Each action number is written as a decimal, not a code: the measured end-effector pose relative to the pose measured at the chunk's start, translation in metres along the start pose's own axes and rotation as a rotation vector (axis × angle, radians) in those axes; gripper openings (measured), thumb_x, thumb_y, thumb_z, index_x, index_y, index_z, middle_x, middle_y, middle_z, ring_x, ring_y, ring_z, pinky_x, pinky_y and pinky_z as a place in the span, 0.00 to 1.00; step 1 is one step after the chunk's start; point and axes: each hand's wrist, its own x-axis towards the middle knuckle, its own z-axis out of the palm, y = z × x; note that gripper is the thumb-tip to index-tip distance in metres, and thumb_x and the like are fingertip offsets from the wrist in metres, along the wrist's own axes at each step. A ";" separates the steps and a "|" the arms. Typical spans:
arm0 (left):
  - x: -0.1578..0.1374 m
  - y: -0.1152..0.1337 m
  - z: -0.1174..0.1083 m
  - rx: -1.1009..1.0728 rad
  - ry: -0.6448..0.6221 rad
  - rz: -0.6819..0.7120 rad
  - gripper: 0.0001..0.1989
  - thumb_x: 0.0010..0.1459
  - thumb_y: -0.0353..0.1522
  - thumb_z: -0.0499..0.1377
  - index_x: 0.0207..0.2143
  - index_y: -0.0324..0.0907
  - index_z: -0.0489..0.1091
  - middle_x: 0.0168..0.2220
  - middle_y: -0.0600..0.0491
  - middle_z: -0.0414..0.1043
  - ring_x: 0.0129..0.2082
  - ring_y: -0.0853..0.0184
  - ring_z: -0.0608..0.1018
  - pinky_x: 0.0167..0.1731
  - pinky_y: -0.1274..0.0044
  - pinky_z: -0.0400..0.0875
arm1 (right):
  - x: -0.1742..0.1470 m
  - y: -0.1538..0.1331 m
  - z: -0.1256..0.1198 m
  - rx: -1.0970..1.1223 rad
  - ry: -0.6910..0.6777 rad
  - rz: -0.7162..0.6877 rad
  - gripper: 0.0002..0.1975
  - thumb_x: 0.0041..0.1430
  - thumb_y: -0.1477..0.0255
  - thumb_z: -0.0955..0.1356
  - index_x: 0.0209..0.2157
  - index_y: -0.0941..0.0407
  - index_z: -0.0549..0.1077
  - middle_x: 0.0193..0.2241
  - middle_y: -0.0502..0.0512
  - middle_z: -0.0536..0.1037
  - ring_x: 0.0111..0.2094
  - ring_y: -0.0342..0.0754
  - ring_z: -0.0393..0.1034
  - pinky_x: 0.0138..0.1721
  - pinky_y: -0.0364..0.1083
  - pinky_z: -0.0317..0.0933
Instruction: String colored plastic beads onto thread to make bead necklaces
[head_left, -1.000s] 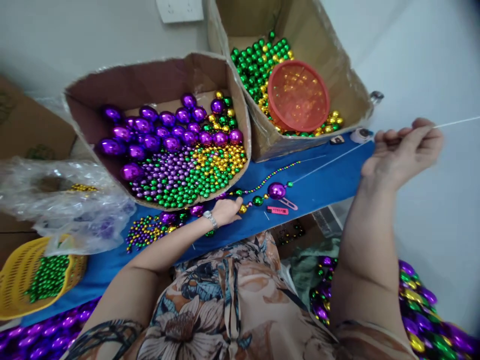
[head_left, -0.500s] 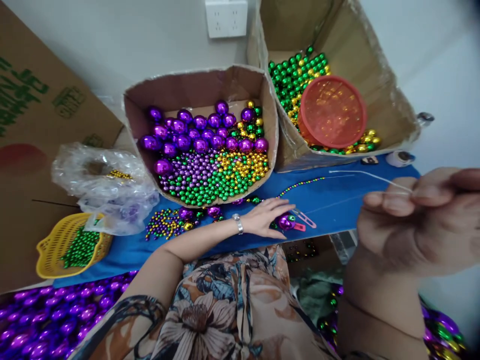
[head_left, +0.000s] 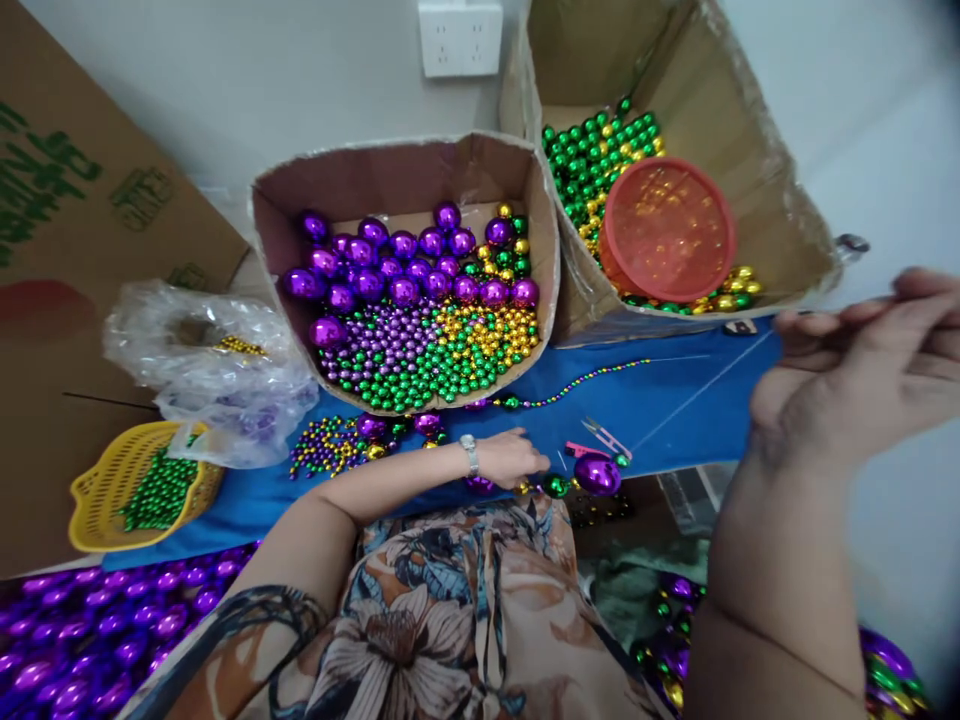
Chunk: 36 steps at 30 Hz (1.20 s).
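Note:
My left hand, with a silver watch on its wrist, is low over the front of the blue table. Its fingers are curled closed on a bead strand of purple, green and gold beads along the table edge. My right hand is raised at the right, fingers pinched on a thin white thread that slants down taut to the strand's green end bead. Beside that end lie pink-handled thread snips and a small red piece. A thin strand of small beads lies farther back.
A cardboard box of loose purple, green and gold beads stands behind my left hand. Another box holds beads and a red tub. At left are a yellow basket, a plastic bag and loose small beads.
My left hand has drawn back left, its spread fingers now curled in. The big purple bead has shifted right and down. My right hand has moved up and right, pulling the thread taut.

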 end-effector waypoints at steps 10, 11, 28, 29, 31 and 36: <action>-0.026 0.012 0.013 0.111 0.105 -0.124 0.26 0.59 0.48 0.56 0.56 0.45 0.64 0.45 0.44 0.69 0.42 0.56 0.73 0.46 0.62 0.67 | -0.054 0.041 0.009 -0.072 -0.213 0.029 0.12 0.59 0.64 0.71 0.36 0.59 0.72 0.24 0.45 0.73 0.21 0.38 0.71 0.30 0.46 0.76; -0.023 0.013 0.017 0.130 0.112 -0.132 0.27 0.59 0.48 0.57 0.57 0.47 0.63 0.46 0.44 0.69 0.42 0.56 0.73 0.46 0.61 0.67 | -0.058 0.040 0.012 -0.079 -0.220 0.036 0.12 0.59 0.64 0.71 0.36 0.59 0.72 0.24 0.45 0.73 0.21 0.38 0.72 0.30 0.46 0.76; -0.053 -0.026 -0.071 -0.015 0.412 -0.303 0.16 0.65 0.40 0.52 0.36 0.40 0.73 0.34 0.48 0.74 0.34 0.65 0.75 0.34 0.76 0.66 | -0.089 0.056 -0.006 -0.188 -0.405 0.185 0.10 0.62 0.65 0.68 0.43 0.54 0.74 0.27 0.47 0.74 0.27 0.40 0.74 0.36 0.47 0.75; -0.052 -0.039 -0.084 -0.068 0.511 -0.328 0.16 0.66 0.40 0.51 0.36 0.40 0.73 0.34 0.50 0.75 0.34 0.66 0.75 0.35 0.76 0.66 | -0.089 0.055 -0.006 -0.177 -0.408 0.182 0.11 0.62 0.66 0.68 0.44 0.54 0.73 0.27 0.46 0.73 0.27 0.40 0.73 0.36 0.47 0.75; -0.048 -0.070 -0.111 -0.148 0.712 -0.426 0.14 0.65 0.37 0.52 0.34 0.39 0.73 0.34 0.50 0.76 0.33 0.67 0.76 0.36 0.77 0.66 | -0.087 0.052 -0.003 -0.152 -0.416 0.169 0.12 0.62 0.67 0.68 0.46 0.53 0.73 0.27 0.46 0.73 0.26 0.40 0.73 0.35 0.48 0.76; -0.028 -0.153 -0.168 -0.089 0.901 -0.727 0.12 0.62 0.30 0.53 0.44 0.36 0.72 0.41 0.46 0.77 0.40 0.63 0.76 0.44 0.74 0.68 | -0.082 0.039 0.009 -0.140 -0.484 0.125 0.10 0.63 0.66 0.67 0.46 0.51 0.72 0.26 0.46 0.72 0.26 0.40 0.72 0.36 0.49 0.76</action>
